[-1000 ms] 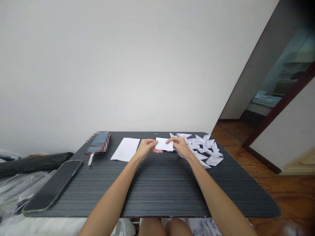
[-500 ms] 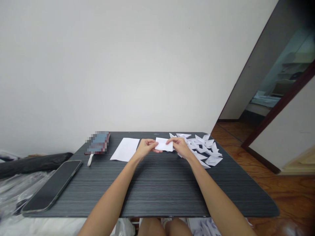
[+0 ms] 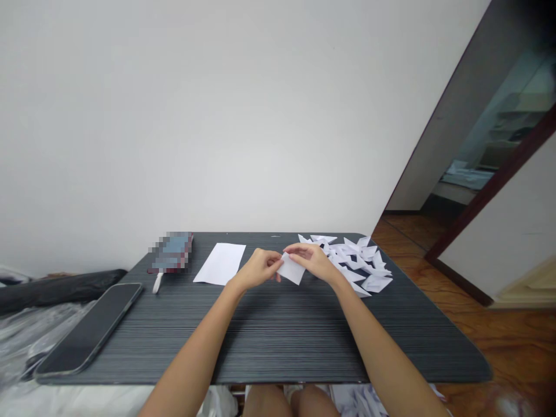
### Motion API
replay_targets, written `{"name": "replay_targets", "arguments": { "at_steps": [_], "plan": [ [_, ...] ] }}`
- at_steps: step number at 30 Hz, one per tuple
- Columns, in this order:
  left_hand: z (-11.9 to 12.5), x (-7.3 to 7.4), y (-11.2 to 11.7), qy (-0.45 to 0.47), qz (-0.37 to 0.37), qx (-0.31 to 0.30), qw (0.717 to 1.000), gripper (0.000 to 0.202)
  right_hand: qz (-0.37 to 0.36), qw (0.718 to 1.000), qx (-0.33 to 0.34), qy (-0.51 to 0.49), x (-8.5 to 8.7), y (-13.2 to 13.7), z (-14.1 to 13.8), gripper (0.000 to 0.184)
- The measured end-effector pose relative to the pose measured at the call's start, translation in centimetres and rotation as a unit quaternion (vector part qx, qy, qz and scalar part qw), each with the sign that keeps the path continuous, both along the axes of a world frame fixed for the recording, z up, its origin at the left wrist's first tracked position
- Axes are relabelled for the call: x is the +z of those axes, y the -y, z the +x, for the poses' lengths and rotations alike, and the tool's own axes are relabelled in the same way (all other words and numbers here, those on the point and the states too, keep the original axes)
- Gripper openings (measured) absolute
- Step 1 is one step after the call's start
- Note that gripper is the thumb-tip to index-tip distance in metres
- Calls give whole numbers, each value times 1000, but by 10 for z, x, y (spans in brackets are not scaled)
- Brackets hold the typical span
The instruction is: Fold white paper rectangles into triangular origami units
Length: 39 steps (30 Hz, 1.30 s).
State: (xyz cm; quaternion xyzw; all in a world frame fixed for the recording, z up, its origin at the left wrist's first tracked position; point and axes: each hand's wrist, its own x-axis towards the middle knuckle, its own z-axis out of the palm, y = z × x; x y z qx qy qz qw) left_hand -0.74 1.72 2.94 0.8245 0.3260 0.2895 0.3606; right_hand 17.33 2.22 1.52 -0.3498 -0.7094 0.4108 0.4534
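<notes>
The small white paper (image 3: pixel 293 271) is at mid-scene, between your left hand (image 3: pixel 260 267) and right hand (image 3: pixel 313 260), over the dark table (image 3: pixel 291 336). At the far left, a flat red-edged item (image 3: pixel 176 249) is masked by pixel blocks, with a white strip (image 3: pixel 157 282) poking out from it toward you. Your left fingers cover the small paper's left corner, your right fingers part of its far edge, and your right hand and wrist hide some of the folded papers (image 3: pixel 358 262) on the right. Whether the small paper touches the table, and how many layers it has, you cannot tell. Your left hand pinches its left side between thumb and fingers; your right hand pinches the far edge, fingers close together. The paper looks flat and four-sided, turned askew, one corner pointing toward you. The table is finely striped, with rounded corners; a phone (image 3: pixel 93 327) lies at its near left, and a plain white sheet (image 3: pixel 220 263) left of your hands. A pale wall (image 3: pixel 238 116) stands behind; at the right are a wood-patterned floor (image 3: pixel 499 341) and a slanting dark red trim (image 3: pixel 495 186).
</notes>
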Motion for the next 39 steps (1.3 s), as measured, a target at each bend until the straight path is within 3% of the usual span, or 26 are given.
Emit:
{"name": "replay_targets", "arguments": {
  "at_steps": [6, 17, 32, 39],
  "plan": [
    [0, 4, 5, -59, 62, 6, 996, 27, 62, 997, -13, 45, -3, -1, -5, 14],
    [0, 3, 3, -58, 82, 10, 995, 25, 109, 991, -29, 66, 3, 3, -7, 15],
    [1, 6, 4, -61, 99, -4, 993, 25, 38, 999, -31, -2, -1, 0, -7, 12],
    [0, 2, 1, 2, 30, 20, 999, 25, -20, 1000, -21, 2, -2, 0, -8, 20]
  ]
}}
